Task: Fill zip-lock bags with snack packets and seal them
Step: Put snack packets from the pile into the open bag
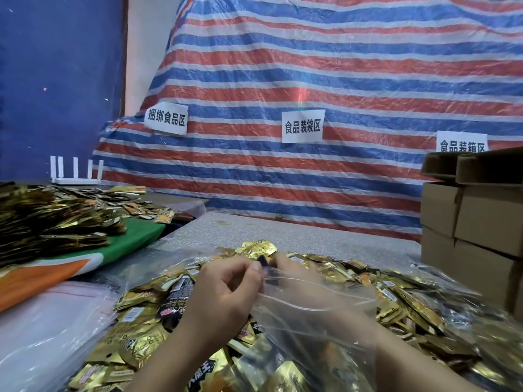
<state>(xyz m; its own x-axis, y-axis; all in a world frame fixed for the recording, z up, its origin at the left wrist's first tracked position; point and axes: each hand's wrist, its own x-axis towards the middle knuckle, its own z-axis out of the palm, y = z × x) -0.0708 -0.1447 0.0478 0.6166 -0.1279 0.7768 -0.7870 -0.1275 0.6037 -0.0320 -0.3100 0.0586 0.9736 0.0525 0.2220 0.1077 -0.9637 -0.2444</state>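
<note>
A clear zip-lock bag lies over a heap of gold snack packets on the grey table. My left hand pinches the bag's zip edge at its left corner between thumb and fingers. My right hand is seen through the plastic, behind or inside the bag near the same corner, its fingers close to the zip. Some packets show blurred through the bag's lower part; whether they are inside it I cannot tell.
A second pile of gold packets sits on a green and orange cloth at the left. Flat clear bags lie at the near left. Stacked cardboard boxes stand at the right, a striped tarp hangs behind.
</note>
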